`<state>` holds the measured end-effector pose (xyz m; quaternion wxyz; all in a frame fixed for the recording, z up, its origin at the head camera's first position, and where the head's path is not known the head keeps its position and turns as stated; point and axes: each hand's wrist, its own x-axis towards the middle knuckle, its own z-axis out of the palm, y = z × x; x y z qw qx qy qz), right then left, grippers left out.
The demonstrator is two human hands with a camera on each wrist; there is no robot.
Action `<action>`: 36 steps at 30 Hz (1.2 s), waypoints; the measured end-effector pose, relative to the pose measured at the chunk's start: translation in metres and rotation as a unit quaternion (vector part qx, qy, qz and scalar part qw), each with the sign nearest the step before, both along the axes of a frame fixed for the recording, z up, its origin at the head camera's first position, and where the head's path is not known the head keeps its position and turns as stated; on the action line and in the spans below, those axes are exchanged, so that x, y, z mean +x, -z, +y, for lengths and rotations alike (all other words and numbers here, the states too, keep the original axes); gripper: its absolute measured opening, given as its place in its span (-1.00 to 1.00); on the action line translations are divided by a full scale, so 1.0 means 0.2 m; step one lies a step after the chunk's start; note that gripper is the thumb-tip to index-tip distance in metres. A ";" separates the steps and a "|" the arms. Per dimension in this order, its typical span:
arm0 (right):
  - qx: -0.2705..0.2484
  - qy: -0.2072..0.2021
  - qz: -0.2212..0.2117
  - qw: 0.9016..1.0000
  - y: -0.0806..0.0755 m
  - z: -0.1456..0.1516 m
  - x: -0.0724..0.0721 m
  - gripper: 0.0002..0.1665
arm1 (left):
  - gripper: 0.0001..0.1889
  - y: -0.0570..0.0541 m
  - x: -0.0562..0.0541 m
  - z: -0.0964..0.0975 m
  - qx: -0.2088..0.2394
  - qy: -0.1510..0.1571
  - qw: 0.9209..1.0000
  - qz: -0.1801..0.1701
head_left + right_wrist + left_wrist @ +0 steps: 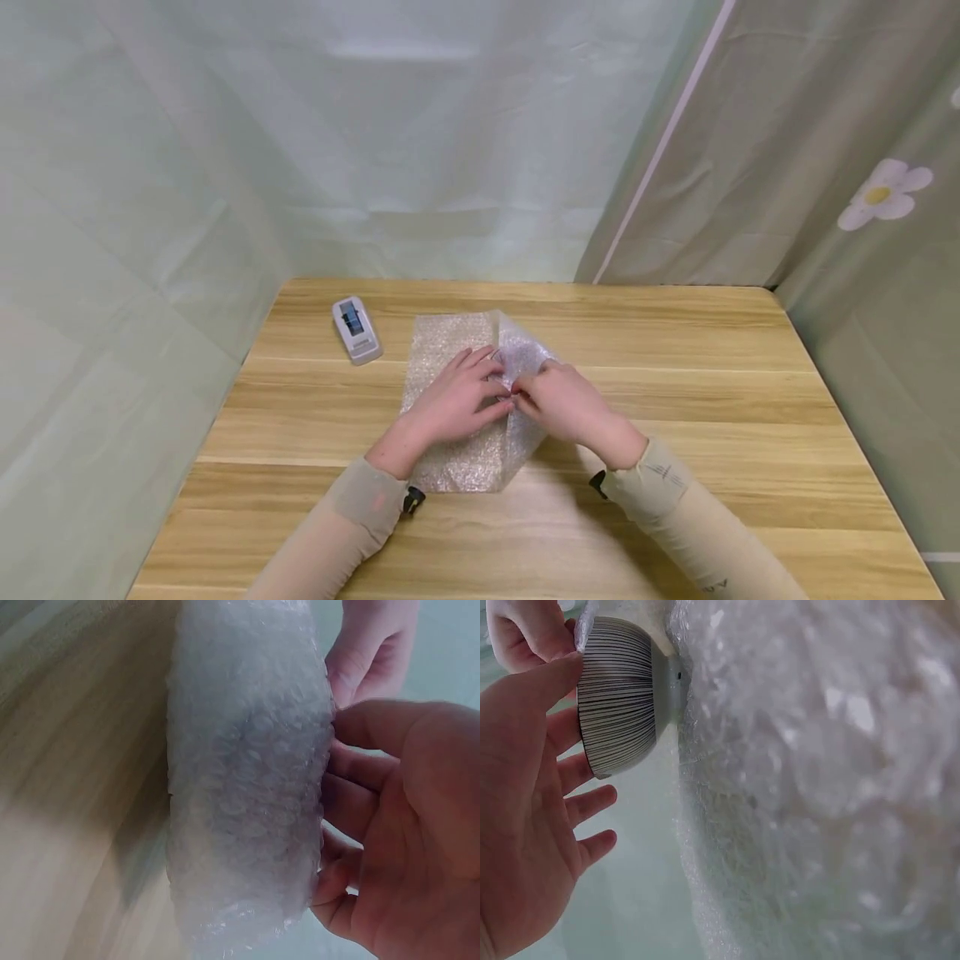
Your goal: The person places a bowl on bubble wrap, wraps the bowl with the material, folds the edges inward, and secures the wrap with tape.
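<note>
A sheet of bubble wrap (450, 462) lies on the table, its right part raised and folded up in the head view. On it stands a bowl with fine dark stripes (622, 697), plain in the left wrist view and mostly hidden from above. My left hand (461, 400) holds the bowl at its rim, the thumb at the near side and fingers spread across it. My right hand (566, 404) pinches the raised bubble wrap close against the bowl. The fingertips of both hands meet near the rim. From the right wrist, the raised wrap (251, 772) covers the bowl.
A pale grey device (357, 331) with a dark window lies at the table's back left. The wooden table (712, 375) runs up to light curtains (450, 150) at the back and sides. Each wrist carries a small black camera mount (413, 500).
</note>
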<state>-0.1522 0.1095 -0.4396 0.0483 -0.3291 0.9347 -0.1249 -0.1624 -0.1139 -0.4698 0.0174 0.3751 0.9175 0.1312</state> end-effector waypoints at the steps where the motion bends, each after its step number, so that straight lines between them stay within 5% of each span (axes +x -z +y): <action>1: 0.005 -0.002 -0.007 1.000 0.00 0.00 0.00 -0.73 | -0.58 0.00 0.00 0.00 -0.002 0.000 1.000 -0.003; 7: 0.011 -0.020 -0.038 0.999 -0.02 0.03 0.01 -0.70 | -0.62 0.00 0.00 0.00 -0.002 0.004 1.000 -0.007; 14: 0.013 -0.050 -0.021 0.998 0.00 0.06 0.01 -0.65 | -0.62 -0.01 0.01 0.01 -0.004 0.002 1.000 -0.009; 27: -0.014 -0.050 -0.011 0.999 0.04 0.09 0.01 -0.68 | -0.58 0.02 -0.01 -0.02 0.069 -0.016 0.996 -0.061; 31: -0.020 -0.044 -0.008 0.999 0.06 0.09 0.02 -0.65 | -0.64 0.01 -0.03 -0.04 0.151 -0.051 0.984 -0.081; 36: -0.020 -0.030 -0.018 0.999 0.06 0.10 0.02 -0.63 | -0.63 -0.02 -0.06 -0.10 0.228 -0.164 0.956 -0.084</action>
